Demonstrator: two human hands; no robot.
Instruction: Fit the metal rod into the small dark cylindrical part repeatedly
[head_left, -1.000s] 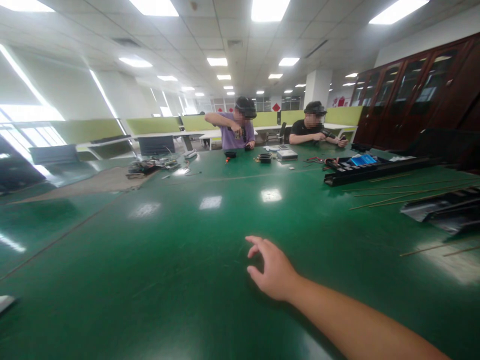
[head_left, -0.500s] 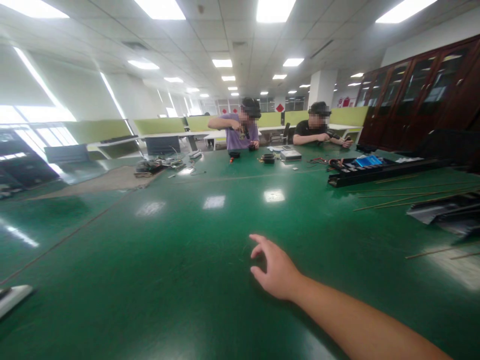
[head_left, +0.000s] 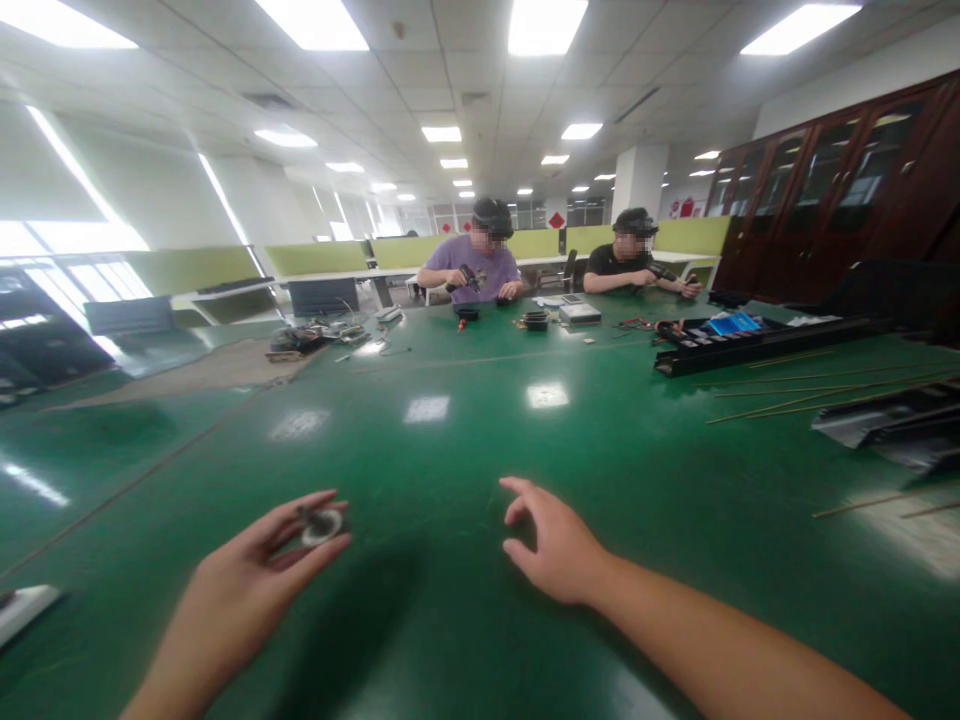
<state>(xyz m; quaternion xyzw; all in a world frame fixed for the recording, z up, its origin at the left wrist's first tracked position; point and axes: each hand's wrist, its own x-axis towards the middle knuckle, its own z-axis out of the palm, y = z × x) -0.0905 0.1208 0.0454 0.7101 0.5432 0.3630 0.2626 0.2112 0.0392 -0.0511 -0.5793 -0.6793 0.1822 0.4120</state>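
Note:
Between the thumb and fingers of my left hand [head_left: 244, 575] is a small round part [head_left: 322, 527] with a pale ring and a dark centre; its exact kind is too blurred to tell. That hand is raised over the green tabletop [head_left: 420, 470], and its shadow falls below and to the right. My right hand [head_left: 555, 545] rests at the table surface with its fingers apart and curved, holding nothing. A stretch of green surface separates the two hands.
Across the table, a person in purple [head_left: 480, 265] and a person in black [head_left: 626, 260] each hold a dark tool. Black metal channels [head_left: 750, 345] and thin rods [head_left: 810, 395] lie at right. A pile of parts [head_left: 300, 340] sits far left, a white object [head_left: 26, 610] near left.
My left hand has come into view from the lower left, holding the small round part. My right hand stays nearly still. The person in purple has lowered their raised arm and tool.

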